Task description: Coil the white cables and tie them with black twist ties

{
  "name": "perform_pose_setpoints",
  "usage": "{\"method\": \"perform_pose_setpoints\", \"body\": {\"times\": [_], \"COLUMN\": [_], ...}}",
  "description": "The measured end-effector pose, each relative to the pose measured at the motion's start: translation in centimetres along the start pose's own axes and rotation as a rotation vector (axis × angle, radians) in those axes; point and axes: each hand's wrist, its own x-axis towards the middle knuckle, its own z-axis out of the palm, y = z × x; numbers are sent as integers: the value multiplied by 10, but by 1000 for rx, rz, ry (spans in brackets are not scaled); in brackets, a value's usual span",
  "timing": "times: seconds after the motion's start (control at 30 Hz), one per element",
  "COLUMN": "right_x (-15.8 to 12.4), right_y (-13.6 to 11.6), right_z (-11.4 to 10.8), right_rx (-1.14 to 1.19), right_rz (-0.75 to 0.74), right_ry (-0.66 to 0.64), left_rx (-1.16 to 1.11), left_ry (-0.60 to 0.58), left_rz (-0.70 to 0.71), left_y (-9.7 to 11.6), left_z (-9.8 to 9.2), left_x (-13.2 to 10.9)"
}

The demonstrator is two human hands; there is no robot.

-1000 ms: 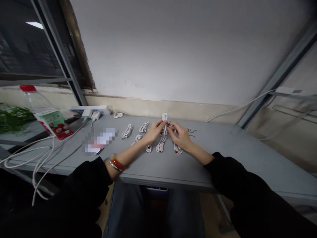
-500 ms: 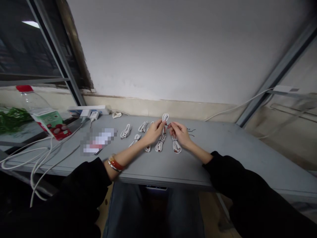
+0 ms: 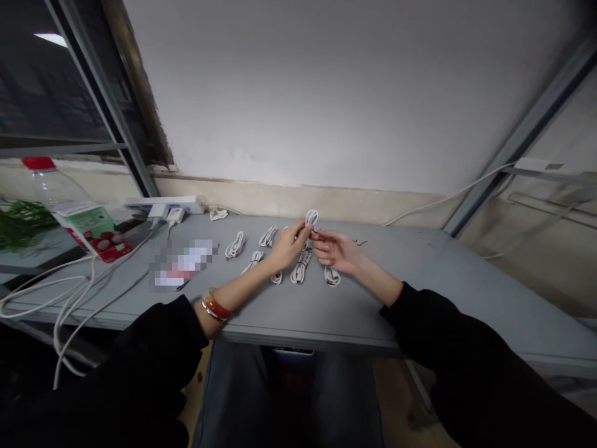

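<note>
My left hand (image 3: 290,246) is closed around a coiled white cable (image 3: 312,217), whose loop sticks up above the thumb. My right hand (image 3: 336,250) meets it from the right, thumb and fingers pinched at a thin black twist tie (image 3: 316,232) beside the coil. Below the hands lie bundled white cables: one (image 3: 301,267) with a dark tie round its middle, another (image 3: 332,277) partly under my right hand. More coils sit to the left, including one (image 3: 236,245) without a visible tie and one (image 3: 268,236) farther back. Loose black ties (image 3: 361,242) lie right of my right hand.
A power strip (image 3: 164,205) with plugged-in chargers stands at the back left. Near it are a red-capped bottle (image 3: 51,183), a green and red carton (image 3: 96,231) and a blurred-out flat object (image 3: 183,266). White cords (image 3: 69,298) trail over the grey table's (image 3: 448,298) left end.
My right hand has turned and its fingers have moved slightly left, closer to the held coil. My left hand keeps its grip on the cable. The view has shifted slightly.
</note>
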Motion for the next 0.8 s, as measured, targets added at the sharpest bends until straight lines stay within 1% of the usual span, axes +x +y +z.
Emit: {"method": "perform_pose_setpoints", "body": {"times": [0.2, 0.3, 0.37, 0.43, 0.53, 0.63, 0.8], "right_x": [-1, -1, -1, 1, 4, 7, 1], "right_y": [-1, 0, 1, 3, 6, 10, 9], "right_z": [4, 5, 7, 7, 4, -4, -13], "right_rx": [45, 1, -73, -218, -497, -734, -1236], "right_rz": [6, -23, -65, -129, -284, -435, -623], "right_ry": [-12, 7, 54, 118, 243, 366, 504], "left_rx": [-4, 30, 65, 92, 87, -31, -262], "left_ry": [-13, -11, -2, 11, 17, 0, -119], "left_rz": [50, 46, 28, 8, -25, -77, -163], "left_y": [-2, 0, 2, 4, 5, 4, 3], "left_z": [0, -1, -1, -1, -1, 0, -2], "left_x": [0, -1, -1, -1, 0, 4, 8]}}
